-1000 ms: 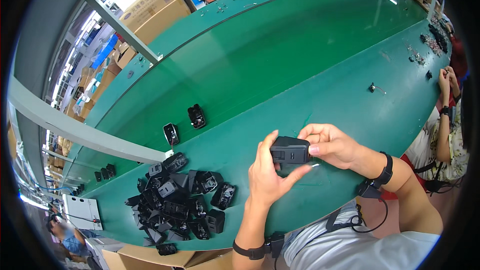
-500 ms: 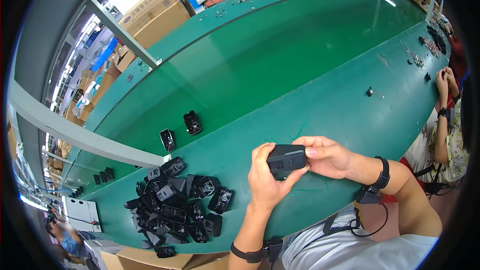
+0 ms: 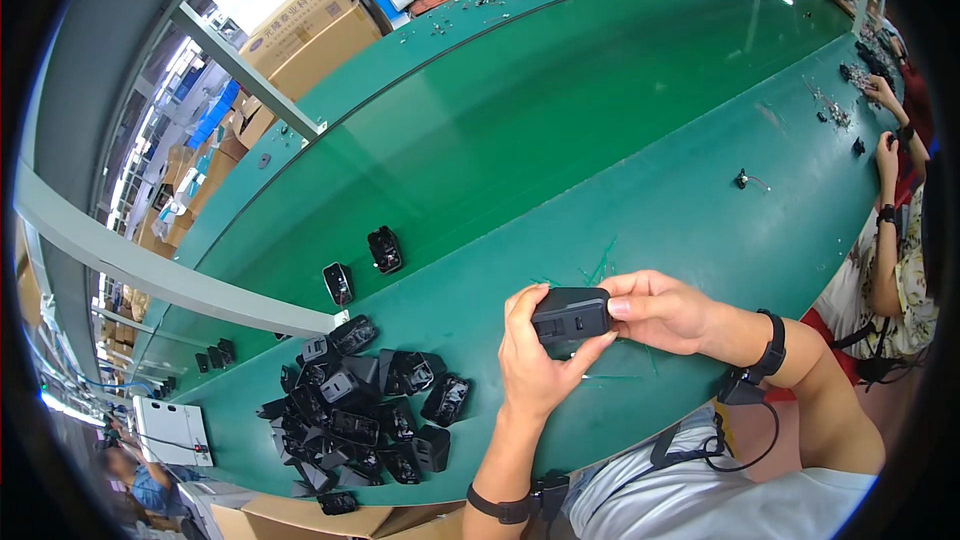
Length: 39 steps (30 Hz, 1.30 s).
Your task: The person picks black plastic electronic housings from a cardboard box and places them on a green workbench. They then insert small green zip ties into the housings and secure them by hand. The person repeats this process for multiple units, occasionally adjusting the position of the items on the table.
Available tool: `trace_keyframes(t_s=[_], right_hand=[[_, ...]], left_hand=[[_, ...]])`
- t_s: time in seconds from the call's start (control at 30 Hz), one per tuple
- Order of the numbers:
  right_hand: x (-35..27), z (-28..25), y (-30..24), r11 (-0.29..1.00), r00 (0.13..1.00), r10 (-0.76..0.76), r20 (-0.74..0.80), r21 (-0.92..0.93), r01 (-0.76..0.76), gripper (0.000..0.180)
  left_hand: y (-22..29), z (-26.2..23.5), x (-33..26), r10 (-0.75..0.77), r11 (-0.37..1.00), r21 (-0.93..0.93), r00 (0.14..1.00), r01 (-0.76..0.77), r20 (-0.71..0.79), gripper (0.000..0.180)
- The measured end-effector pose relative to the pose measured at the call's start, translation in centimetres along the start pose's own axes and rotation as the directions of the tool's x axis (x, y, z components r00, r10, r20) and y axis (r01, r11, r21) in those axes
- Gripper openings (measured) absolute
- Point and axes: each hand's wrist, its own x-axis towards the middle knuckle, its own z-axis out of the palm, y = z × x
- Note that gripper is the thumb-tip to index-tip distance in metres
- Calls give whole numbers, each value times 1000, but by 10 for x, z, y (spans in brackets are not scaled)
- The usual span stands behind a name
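Note:
Between my two hands is a black plastic housing (image 3: pixel 572 316) with small rectangular slots on the side that shows, raised above the green table. My left hand (image 3: pixel 533 360) wraps its left end, thumb underneath and fingers over the top. At the right end, the thumb and fingers of my right hand (image 3: pixel 655 312) pinch the same housing. Thin green strips (image 3: pixel 602 262) lie on the table just beyond my hands. To the left is a heap of similar black housings (image 3: pixel 355 427), some with their open insides showing.
A green conveyor belt (image 3: pixel 520 110) runs behind, carrying two open housings (image 3: pixel 384 250). A grey metal post (image 3: pixel 200 285) crosses at left. A small wired part (image 3: pixel 742 179) lies at right, near a co-worker's hands (image 3: pixel 886 145) and loose parts. An open cardboard box (image 3: pixel 290 518) sits below the table edge.
My hands keep the same hold, with the housing tilted slightly. At far right, a co-worker's hand has reached toward the loose parts. The whole view has shifted a little.

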Motion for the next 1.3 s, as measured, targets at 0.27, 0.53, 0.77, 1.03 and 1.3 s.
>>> trace_keyframes(t_s=[0.27, 0.53, 0.77, 1.03, 1.3], right_hand=[[-1, 5, 0, 999, 999, 45, 26, -8, -44, 25], [-2, 9, 0, 999, 998, 27, 56, 21, -28, 25], [-1, -1, 6, 998, 998, 44, 44, 44, -46, 30], [-3, 2, 13, 972, 988, 83, 132, 208, -110, 34], [-3, -1, 8, 979, 990, 79, 117, 179, -100, 39]], left_hand=[[-1, 1, -3, -19, 999, -33, 1000, 19, 10, 86], [-1, 0, 2, -27, 998, -62, 1000, 27, 6, 81], [-4, -5, 5, 11, 999, 47, 1000, -10, -2, 79], [-2, -6, 3, 39, 999, 16, 999, -39, -13, 80], [-8, 10, -1, -75, 980, -179, 995, 85, 58, 81]])
